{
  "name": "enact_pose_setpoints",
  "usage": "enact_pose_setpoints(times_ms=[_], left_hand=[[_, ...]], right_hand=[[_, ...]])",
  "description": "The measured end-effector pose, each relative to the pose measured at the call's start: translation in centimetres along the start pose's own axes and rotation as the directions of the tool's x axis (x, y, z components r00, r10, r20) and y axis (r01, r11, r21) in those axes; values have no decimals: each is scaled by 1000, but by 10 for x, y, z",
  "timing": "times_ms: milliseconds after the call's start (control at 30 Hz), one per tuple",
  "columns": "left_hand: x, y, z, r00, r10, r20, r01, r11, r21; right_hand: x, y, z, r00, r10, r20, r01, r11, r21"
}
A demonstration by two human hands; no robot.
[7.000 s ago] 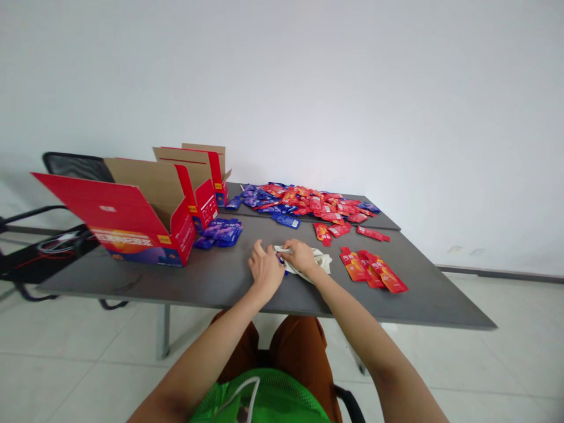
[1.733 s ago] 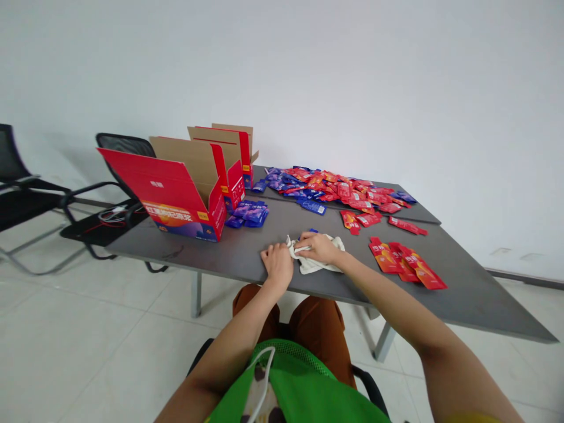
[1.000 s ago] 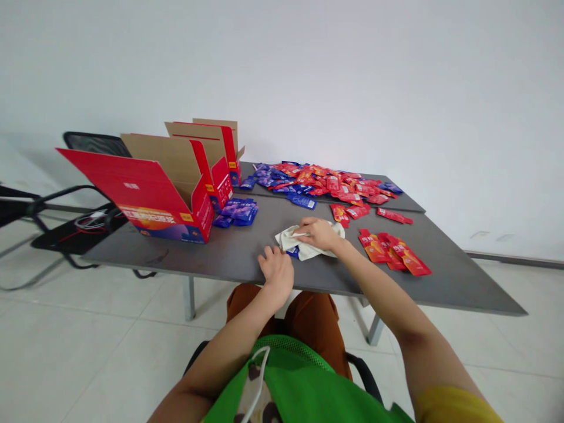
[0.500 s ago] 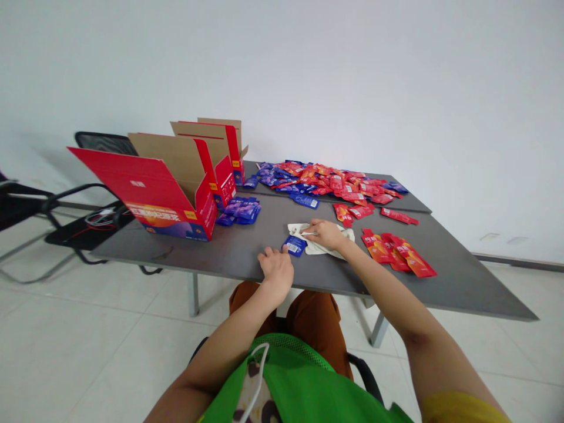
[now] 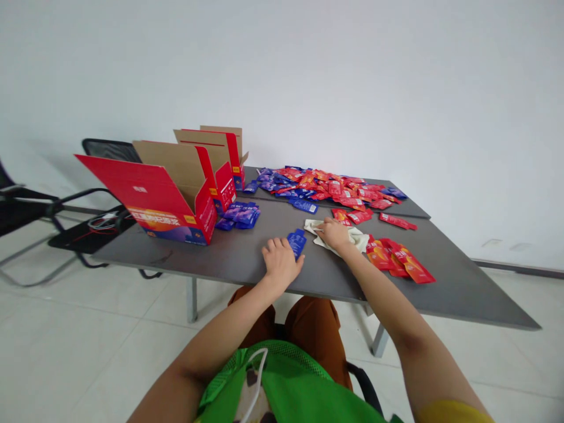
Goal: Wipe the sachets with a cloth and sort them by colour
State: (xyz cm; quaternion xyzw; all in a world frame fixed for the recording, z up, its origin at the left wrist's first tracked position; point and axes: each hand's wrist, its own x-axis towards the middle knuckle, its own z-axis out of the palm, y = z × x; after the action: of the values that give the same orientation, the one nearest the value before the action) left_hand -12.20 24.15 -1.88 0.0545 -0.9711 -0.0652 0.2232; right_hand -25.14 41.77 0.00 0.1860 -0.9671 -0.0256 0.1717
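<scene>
My right hand is closed on a crumpled cream cloth, which lies flat on the grey table. Just left of the cloth lies a single blue sachet. My left hand rests palm down against the sachet's left and lower side, fingers stretched out, with the thumb close to its bottom edge; no grip on it shows. Beyond the cloth's right end, several red sachets overlap in a small fan.
Red open cartons stand on the left, beside a small stack of blue sachets. A large mixed heap of red and blue sachets covers the back. Loose red sachets lie nearer. A black chair stands left of the table.
My right hand and the cloth have moved right, off the blue sachet and up to the red fan. The sachet has turned more upright, and my left hand has shifted slightly right beside it.
</scene>
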Motion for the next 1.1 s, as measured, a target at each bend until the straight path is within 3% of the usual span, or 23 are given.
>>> enact_pose_setpoints(times_ms=[233,300,400,467,567,633,733,933,1100], left_hand=[[2,-16,18,994,106,-18,-106,994,10],[13,-28,14,998,64,13,-64,998,-25],[40,-51,1,991,-126,44,129,988,-81],[61,-70,-10,953,-302,-5,299,945,-130],[93,-100,-24,829,-551,-97,511,816,-268],[111,-118,-30,761,-645,-73,586,730,-352],[134,-139,-30,721,-693,26,644,654,-398],[158,-161,-15,729,-682,58,653,667,-359],[150,-157,-16,753,-658,5,640,731,-237]], right_hand=[[-18,-40,-1,999,-49,-17,48,997,-61],[-22,-44,0,999,-34,-37,31,997,-72],[-26,-44,3,997,-16,-71,12,999,-49],[-26,-42,5,997,-4,-82,2,1000,-26],[-26,-40,8,995,-1,-98,0,1000,-9],[-27,-40,9,994,-1,-109,0,1000,-9],[-27,-40,9,993,-3,-121,1,1000,-12],[-27,-40,10,993,13,-119,-15,1000,-14],[-27,-40,11,993,22,-117,-22,1000,1]])
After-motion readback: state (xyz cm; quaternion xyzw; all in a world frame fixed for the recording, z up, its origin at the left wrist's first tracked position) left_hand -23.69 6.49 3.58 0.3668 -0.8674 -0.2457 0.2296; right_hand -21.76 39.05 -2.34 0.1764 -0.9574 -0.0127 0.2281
